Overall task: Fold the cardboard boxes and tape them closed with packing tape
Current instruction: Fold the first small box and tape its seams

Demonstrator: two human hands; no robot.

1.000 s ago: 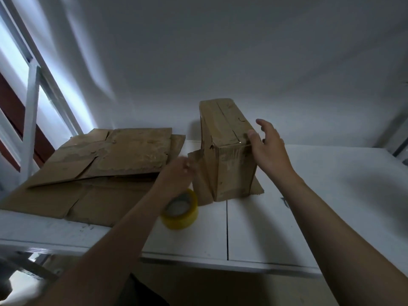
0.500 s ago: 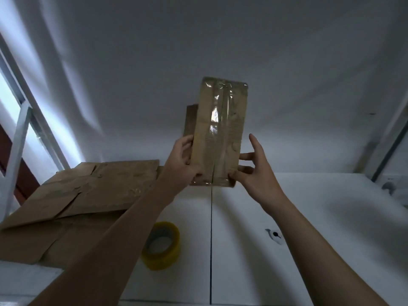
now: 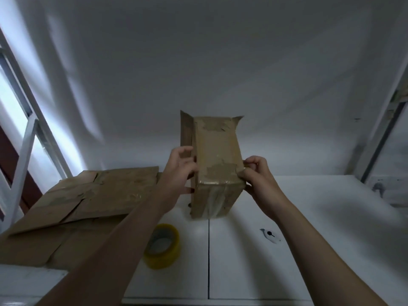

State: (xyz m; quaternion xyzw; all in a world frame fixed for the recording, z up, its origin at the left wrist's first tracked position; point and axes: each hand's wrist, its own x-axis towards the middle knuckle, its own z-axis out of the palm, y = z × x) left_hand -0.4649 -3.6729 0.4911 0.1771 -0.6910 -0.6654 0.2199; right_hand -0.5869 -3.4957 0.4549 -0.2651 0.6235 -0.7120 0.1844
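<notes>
Taped box [image 3: 217, 155] between both hands (flaps up)

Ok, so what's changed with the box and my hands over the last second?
The box was standing on the table with the right hand on its top edge. The left hand joined, both lifted it and tipped it, so its taped end now faces you and the open flaps point away. Both hands hold its sides. The tape roll, flat cardboard and small white tool stayed put.
</notes>
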